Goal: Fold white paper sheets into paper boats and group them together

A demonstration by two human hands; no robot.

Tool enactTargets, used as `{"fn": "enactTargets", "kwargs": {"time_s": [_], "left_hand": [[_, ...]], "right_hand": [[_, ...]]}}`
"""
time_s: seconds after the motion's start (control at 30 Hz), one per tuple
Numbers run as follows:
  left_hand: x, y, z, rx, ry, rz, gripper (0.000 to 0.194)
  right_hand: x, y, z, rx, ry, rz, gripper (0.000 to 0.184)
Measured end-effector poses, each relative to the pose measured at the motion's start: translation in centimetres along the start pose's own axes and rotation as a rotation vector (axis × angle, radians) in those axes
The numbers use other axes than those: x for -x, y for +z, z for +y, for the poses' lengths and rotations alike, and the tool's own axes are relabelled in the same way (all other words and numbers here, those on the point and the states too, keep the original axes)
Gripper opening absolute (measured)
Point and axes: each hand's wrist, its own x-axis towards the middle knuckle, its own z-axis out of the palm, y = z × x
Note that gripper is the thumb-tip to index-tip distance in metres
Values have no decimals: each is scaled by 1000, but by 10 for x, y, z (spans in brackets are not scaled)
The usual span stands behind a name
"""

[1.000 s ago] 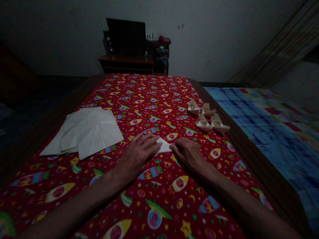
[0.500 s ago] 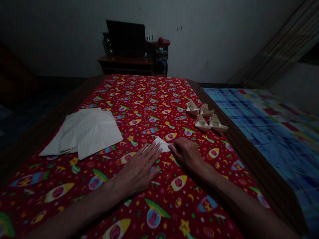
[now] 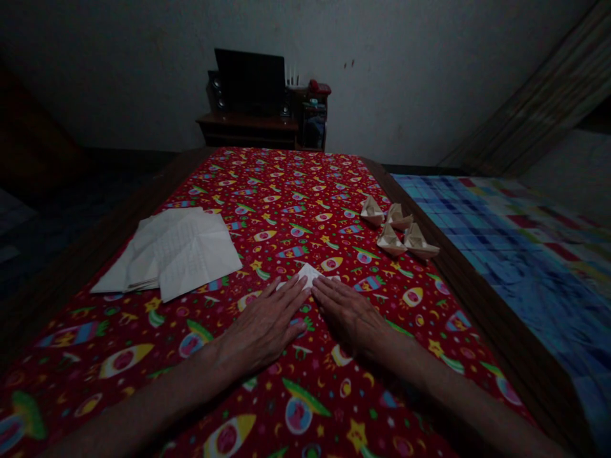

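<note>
the right hand (image 3: 351,313) has slid inward and flattened onto the folded paper (image 3: 309,272), its fingers no longer curled; the left hand (image 3: 267,323) has hardly shifted. the paper lies on the red cloth (image 3: 308,216), under and just beyond both hands' fingertips, long axis left to right, peak pointing away. neither hand is nearer; left fingers slightly apart, right ones together, clamping nothing.
</note>
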Motion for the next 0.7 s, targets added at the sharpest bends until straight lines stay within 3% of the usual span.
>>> {"fn": "enactTargets", "kwargs": {"time_s": [0.17,0.53,0.7], "left_hand": [[11,1,-10,-42,8,-7,50],[36,0,-23,-72,-38,77,43],[32,-2,-26,-5,-115,134,34]], "right_hand": [[15,-9,4,29,106,10,41],[13,-5,7,145,102,146,26],[-7,-6,6,252,39,38,17]]}}
